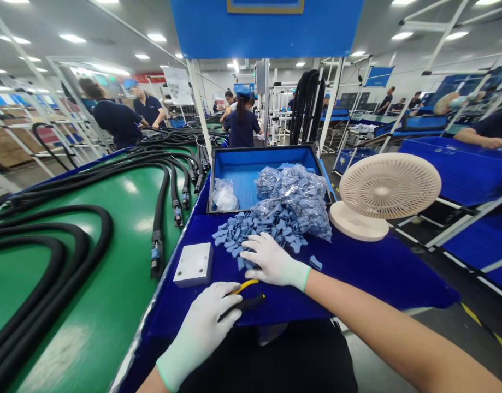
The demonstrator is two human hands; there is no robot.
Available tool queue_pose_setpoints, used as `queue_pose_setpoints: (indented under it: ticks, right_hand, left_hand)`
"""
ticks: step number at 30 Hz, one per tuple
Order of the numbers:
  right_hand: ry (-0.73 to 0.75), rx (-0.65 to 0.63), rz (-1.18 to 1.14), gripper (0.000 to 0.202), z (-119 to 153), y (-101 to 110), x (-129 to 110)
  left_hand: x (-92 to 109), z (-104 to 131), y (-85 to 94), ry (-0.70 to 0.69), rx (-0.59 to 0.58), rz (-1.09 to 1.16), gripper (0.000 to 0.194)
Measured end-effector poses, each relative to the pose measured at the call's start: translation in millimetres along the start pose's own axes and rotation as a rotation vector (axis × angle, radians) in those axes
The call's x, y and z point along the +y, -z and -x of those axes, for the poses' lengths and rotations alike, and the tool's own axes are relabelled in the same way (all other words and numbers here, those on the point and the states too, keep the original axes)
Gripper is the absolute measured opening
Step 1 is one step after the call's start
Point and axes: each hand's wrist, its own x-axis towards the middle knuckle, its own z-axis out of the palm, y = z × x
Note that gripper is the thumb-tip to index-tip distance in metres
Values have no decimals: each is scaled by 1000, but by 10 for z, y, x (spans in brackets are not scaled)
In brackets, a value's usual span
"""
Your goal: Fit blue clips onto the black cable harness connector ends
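Note:
My left hand (207,316), in a white glove, is closed around a pair of pliers (249,284) near the front edge of the table. A yellow and a black handle stick out to the right of its fingers; the tool's head is hidden. My right hand (271,261), gloved too, lies with fingers stretched at the front of a heap of small blue plastic pieces (271,224), touching the nearest ones. A lone blue piece (315,262) lies right of that wrist. Left of the heap sits a grey metal block (193,264) with holes in its top.
Behind the heap, a blue tray (238,158) with a black rim holds clear bags of blue pieces (297,185). A beige fan (390,185) stands at right. Black hoses (158,224) with connectors lie on the green table (128,218) at left. People work in the background.

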Motion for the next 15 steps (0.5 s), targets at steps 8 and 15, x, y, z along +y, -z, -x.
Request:
queue_pose_setpoints:
  ticks: [8, 15]
  right_hand:
    - [-290, 123, 99, 71, 1210, 293, 502]
    - [-293, 91, 32, 68, 811, 42, 558]
  left_hand:
    - [54, -38, 26, 55, 24, 78, 28]
    - [84, -63, 28, 71, 39, 58, 26]
